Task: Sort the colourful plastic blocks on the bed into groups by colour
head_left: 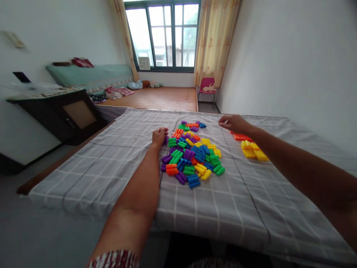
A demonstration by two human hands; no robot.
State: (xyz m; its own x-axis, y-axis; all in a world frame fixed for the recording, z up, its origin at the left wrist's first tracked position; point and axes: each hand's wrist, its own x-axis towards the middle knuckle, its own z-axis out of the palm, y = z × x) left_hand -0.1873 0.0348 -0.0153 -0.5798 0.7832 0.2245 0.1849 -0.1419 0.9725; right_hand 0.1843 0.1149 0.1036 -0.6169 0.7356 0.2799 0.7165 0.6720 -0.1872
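Observation:
A loose pile of colourful plastic tube blocks (192, 156) in purple, green, blue, orange and yellow lies on the checked cloth. My left hand (159, 136) is at the pile's far left edge, fingers curled, with a purple block (166, 140) right beside or under them; whether they hold it is hidden. To the right of the pile's far end, my right hand (232, 123) hovers over the cloth. Its fingers are bent, a small gap shows between thumb and fingers, and no block is visible there. Close to my right forearm lie a red-orange group (240, 137) and a stack of yellow blocks (252, 150).
The grey checked cloth (92, 167) covers the table. Past it are a low wooden platform bed (167, 96), a pink chair (207, 85) and a curtained window (164, 37). A dark cabinet (61, 111) stands to the left.

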